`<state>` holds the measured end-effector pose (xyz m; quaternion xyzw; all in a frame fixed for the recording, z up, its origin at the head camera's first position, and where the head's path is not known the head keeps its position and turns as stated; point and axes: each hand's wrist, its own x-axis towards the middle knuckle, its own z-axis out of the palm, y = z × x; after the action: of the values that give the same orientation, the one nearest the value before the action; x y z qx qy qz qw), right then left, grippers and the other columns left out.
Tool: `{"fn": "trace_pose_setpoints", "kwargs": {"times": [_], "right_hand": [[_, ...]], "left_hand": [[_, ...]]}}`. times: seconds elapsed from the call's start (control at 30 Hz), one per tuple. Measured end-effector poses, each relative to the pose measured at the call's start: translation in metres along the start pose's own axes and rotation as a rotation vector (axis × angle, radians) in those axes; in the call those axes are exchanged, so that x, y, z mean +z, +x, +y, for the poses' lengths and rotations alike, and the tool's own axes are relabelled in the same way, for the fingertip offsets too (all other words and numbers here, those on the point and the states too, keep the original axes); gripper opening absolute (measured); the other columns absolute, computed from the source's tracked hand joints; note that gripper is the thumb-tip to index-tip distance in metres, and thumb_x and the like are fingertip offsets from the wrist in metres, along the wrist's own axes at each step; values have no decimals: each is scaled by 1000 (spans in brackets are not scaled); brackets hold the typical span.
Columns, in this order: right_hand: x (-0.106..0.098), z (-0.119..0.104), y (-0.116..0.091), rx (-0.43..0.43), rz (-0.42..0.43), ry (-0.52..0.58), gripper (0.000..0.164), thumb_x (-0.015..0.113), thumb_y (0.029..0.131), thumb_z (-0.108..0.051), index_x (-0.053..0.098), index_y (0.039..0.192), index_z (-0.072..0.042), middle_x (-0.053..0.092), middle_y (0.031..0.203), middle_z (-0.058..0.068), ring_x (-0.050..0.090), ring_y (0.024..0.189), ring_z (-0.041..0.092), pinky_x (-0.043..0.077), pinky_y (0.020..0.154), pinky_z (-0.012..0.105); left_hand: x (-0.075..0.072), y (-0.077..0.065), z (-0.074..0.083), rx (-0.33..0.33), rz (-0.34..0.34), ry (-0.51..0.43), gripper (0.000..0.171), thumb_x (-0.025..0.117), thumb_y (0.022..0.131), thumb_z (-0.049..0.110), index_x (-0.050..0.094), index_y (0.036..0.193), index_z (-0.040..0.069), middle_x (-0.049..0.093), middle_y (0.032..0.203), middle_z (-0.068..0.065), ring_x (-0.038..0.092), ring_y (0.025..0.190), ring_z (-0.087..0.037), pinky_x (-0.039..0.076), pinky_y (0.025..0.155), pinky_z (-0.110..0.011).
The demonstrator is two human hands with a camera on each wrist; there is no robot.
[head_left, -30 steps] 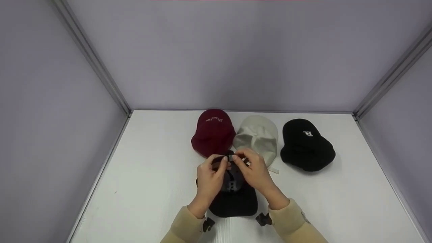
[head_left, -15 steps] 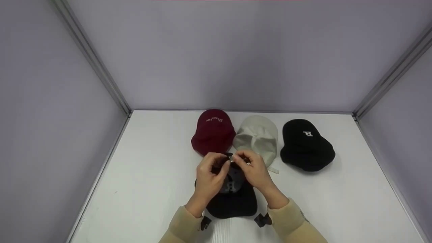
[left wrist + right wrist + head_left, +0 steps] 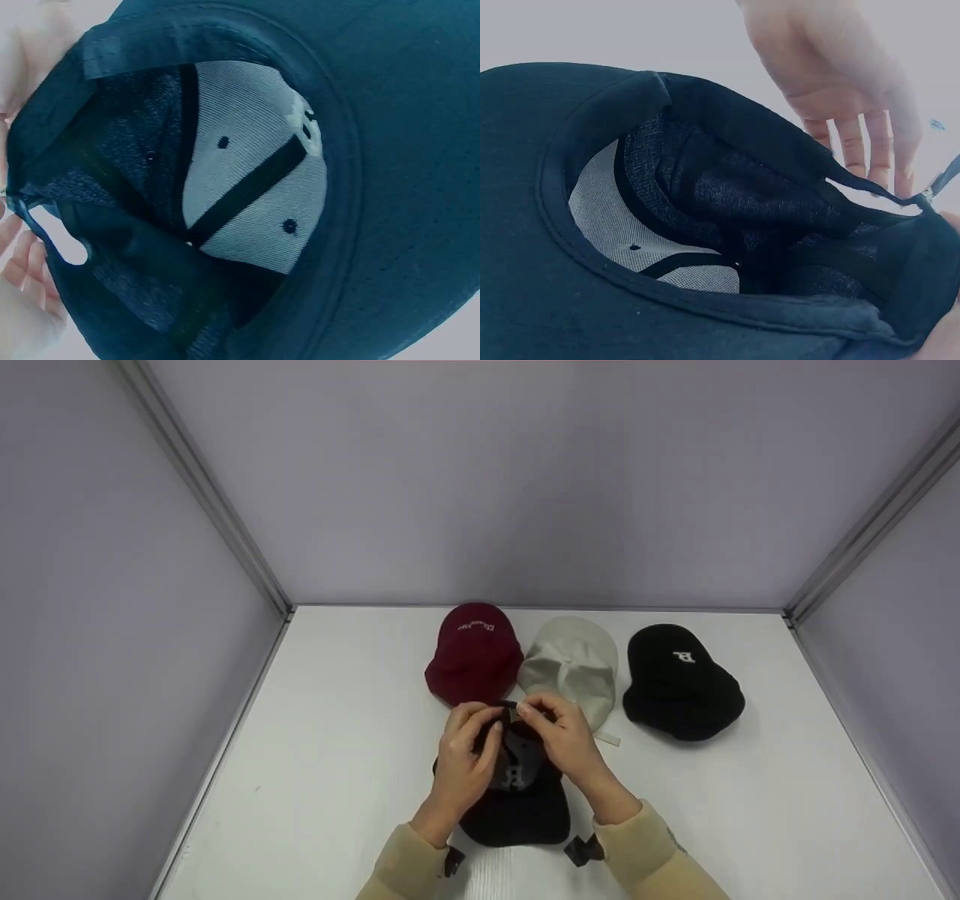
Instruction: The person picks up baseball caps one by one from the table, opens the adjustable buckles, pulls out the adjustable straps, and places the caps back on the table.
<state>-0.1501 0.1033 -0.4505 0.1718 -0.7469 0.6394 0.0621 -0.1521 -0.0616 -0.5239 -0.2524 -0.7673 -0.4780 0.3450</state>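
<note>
A black baseball cap [image 3: 517,814] lies upside down in front of me, brim toward me. Its hollow, with a grey front panel [image 3: 247,120] and dark seam tape, faces up in both wrist views. At the back of the cap, the thumb and forefinger of my left hand [image 3: 465,761] pinch the narrow adjuster strap [image 3: 870,185]. Opposite it, my right hand [image 3: 571,742] pinches the cap's other back edge by a small shiny buckle [image 3: 928,193]. The fingertips of both hands are close together and partly cover the buckle.
A dark red cap [image 3: 476,656], a cream cap [image 3: 574,652] and another black cap [image 3: 679,682] with a white letter stand along the back of the white table [image 3: 330,750]. The cream cap's strap [image 3: 609,739] sticks out near my right hand. Grey panels [image 3: 525,480] enclose the table.
My left fingers have shifted slightly on the strap, and the held cap has slid a little toward me and to the left. My right hand and the other caps have stayed nearly still.
</note>
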Motion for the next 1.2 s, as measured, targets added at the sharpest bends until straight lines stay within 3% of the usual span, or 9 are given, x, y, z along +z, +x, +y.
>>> {"fn": "trace_pose_setpoints", "kwargs": {"times": [0.2, 0.43, 0.83, 0.93, 1.1, 1.2], "right_hand": [[0, 0, 0, 28, -1, 13, 10, 62, 94, 2, 66, 90, 10, 66, 86, 16, 57, 76, 12, 45, 71, 23], [0, 35, 4, 61, -7, 108, 11, 62, 95, -3, 68, 95, 7, 67, 87, 7, 58, 79, 12, 47, 71, 24], [-1, 33, 4, 86, 7, 133, 12, 61, 95, -2, 66, 94, 9, 64, 85, 4, 56, 77, 12, 46, 71, 23], [0, 33, 4, 79, 3, 126, 12, 61, 96, -4, 67, 93, 7, 63, 85, 4, 56, 77, 12, 46, 71, 24], [1, 34, 3, 60, -15, 116, 12, 62, 96, -5, 68, 92, 4, 63, 86, 6, 56, 78, 13, 46, 71, 24], [2, 34, 3, 49, -26, 120, 12, 61, 97, -6, 68, 92, 4, 64, 87, 6, 56, 78, 13, 46, 71, 24]], "left_hand": [[-1, -1, -3, -46, -2, 7, 4, 68, 93, 7, 68, 97, 7, 60, 104, -2, 55, 99, -18, 45, 86, -34], [-8, 2, -8, -139, -74, 18, 5, 65, 96, 9, 64, 91, 9, 57, 104, -3, 55, 97, -16, 46, 84, -35], [-19, -1, -17, -245, -127, 25, 8, 64, 97, 14, 64, 90, 11, 57, 103, 0, 56, 94, -14, 48, 82, -34], [-21, 0, -15, -242, -129, 31, 3, 64, 96, 11, 66, 94, 10, 58, 104, 0, 56, 95, -14, 48, 82, -34], [-19, 4, -7, -183, -145, -18, 11, 63, 98, 16, 68, 106, 12, 60, 111, 1, 56, 103, -15, 45, 89, -38], [-17, 7, -4, -147, -148, -25, 10, 64, 97, 18, 68, 104, 12, 60, 112, 1, 56, 106, -15, 44, 91, -41]]}}
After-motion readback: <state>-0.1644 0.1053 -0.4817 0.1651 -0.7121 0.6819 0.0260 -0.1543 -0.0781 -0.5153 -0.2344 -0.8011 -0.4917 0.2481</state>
